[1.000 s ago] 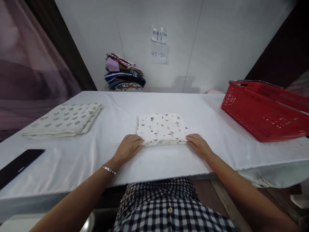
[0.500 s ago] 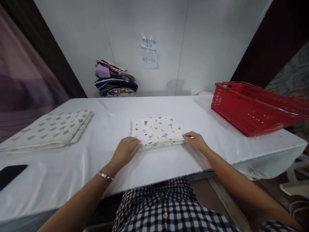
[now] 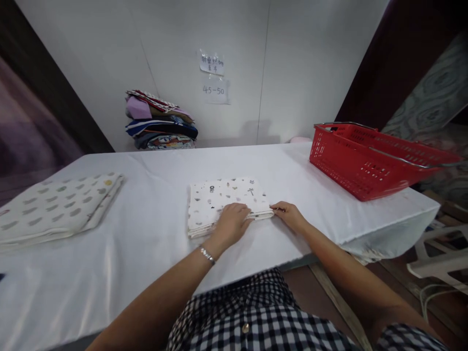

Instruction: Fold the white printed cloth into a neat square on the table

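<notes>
Presently catalogued, from the fingers outward.

Item 1: left hand (image 3: 231,222), palm down, fingers (image 3: 239,210) together and flat on the near edge of the folded printed cloth (image 3: 224,197); pressing, not gripping. A metal bracelet (image 3: 206,255) sat at the wrist.

Item 2: right hand (image 3: 288,214), fingers (image 3: 279,208) drawn together at the cloth's near right corner, touching the stacked edges. Whether they pinched a layer could not be told.

Item 3: the folded printed cloth, white with small motifs, lay flat under and just beyond both sets of fingers, near the front edge of the table (image 3: 153,170). Judged light, soft and limp, several layers thick; likely to sag and come unfolded if lifted by one corner. Best held at the two near corners or with flat hands under the fold. Not fragile; it would probably slide easily on the smooth white cover.

Item 4: second folded cloth (image 3: 54,207), white with grey spots, well to the left of the left fingers, flat on the table.

Item 5: red plastic basket (image 3: 361,163), slotted walls, metal handles, well to the right of and beyond the right fingers, at the table's far right corner. Its inside was mostly hidden; no contents showed.

Item 6: stack of folded garments (image 3: 161,122), mixed colours, far beyond the fingers against the wall (image 3: 310,63), which carried two paper notes (image 3: 214,78).
</notes>
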### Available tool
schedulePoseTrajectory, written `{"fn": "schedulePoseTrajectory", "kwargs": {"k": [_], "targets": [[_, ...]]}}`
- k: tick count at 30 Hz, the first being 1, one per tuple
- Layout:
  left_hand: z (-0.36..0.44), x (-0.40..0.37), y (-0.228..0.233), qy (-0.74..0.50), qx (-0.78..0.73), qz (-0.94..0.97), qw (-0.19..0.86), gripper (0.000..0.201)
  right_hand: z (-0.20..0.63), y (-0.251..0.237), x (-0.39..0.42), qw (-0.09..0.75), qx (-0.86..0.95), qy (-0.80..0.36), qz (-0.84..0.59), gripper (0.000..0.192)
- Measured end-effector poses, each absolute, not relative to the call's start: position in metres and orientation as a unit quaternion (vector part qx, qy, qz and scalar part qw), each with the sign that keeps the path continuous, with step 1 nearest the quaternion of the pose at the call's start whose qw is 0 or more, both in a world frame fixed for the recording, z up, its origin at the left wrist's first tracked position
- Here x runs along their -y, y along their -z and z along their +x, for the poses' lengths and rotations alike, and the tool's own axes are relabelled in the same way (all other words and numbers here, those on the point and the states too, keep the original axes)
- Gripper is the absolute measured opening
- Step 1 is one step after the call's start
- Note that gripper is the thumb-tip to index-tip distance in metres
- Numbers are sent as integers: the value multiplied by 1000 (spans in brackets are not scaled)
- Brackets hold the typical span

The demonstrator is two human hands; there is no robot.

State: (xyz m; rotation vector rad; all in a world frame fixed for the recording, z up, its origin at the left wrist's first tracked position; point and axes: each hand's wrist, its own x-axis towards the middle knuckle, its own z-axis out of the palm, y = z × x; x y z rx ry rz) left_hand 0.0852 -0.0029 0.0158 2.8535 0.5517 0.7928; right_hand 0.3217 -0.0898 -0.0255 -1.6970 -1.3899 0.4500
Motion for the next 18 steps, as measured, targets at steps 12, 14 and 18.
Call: {"fn": "schedulePoseTrajectory", "kwargs": {"k": [12,14,18], "targets": [[161,19,-5,-179,-223,958,27,9,308,24,99,330,617,-50,-713,18],[162,19,-4,-177,-230,957,29,10,305,23,103,307,612,-39,-728,19],[162,19,-2,-177,-228,957,19,11,302,21,108,265,604,-35,-751,18]]}}
